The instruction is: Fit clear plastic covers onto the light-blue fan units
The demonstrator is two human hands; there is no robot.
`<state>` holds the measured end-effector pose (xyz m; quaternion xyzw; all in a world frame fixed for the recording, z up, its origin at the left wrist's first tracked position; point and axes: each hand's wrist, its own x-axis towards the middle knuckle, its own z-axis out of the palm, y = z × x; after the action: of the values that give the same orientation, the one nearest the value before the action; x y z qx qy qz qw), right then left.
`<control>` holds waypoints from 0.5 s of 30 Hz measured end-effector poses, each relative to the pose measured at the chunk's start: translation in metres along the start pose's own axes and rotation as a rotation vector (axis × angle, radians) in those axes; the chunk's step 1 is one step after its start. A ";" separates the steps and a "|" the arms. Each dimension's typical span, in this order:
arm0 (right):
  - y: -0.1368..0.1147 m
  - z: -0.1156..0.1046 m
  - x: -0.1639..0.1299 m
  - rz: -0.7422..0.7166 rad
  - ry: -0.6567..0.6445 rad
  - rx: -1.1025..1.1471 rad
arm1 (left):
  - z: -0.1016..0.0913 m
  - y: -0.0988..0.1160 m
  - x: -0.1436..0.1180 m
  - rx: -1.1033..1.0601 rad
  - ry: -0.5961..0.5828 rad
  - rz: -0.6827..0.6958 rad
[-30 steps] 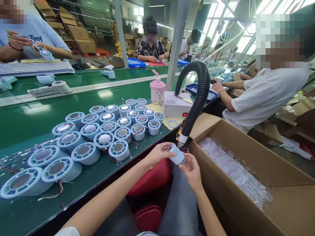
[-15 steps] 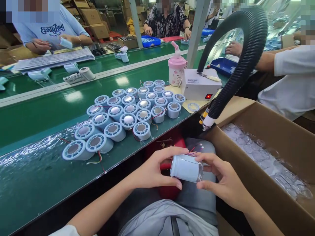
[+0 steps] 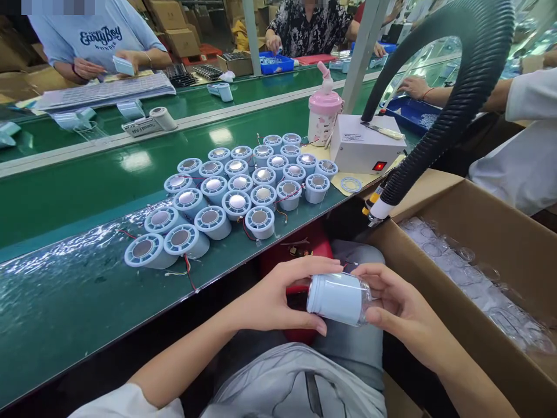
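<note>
A light blue cylinder [image 3: 335, 298] with a clear plastic sleeve around it lies on its side between my hands, above my lap. My left hand [image 3: 278, 296] holds its left, rimmed end, thumb below and fingers above. Around the right end, where the clear plastic sticks out past the blue, my right hand [image 3: 402, 310] has its thumb and fingers closed. Thin wires show behind the cylinder near the fingertips. On the bench to the left stand several similar blue cylinders [image 3: 209, 219], their round metal-centred ends facing up, some with red and white wires.
A cardboard box [image 3: 435, 255] with clear plastic cups [image 3: 470, 278] is at my right. A black flexible hose [image 3: 461, 116] arches over a white power box [image 3: 365, 145]. A pink cup [image 3: 324, 116] stands beside it. Co-workers sit across the green belt [image 3: 243, 125] and to the right.
The cylinder has rolled slightly, so the wires and the seam show less. My right fingers have come closer around its clear end. The whole view has shifted a little.
</note>
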<state>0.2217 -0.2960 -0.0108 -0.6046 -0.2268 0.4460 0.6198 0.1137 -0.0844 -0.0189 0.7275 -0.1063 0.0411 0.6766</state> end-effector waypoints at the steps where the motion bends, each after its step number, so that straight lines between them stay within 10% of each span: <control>1: 0.000 0.001 0.001 0.010 0.004 0.024 | 0.000 0.000 0.000 0.012 -0.004 0.009; 15: 0.009 0.007 0.015 0.209 -0.049 0.228 | -0.001 -0.001 -0.001 0.053 0.007 0.043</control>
<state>0.2207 -0.2807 -0.0225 -0.5397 -0.1256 0.5457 0.6286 0.1127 -0.0834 -0.0204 0.7426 -0.1185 0.0610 0.6564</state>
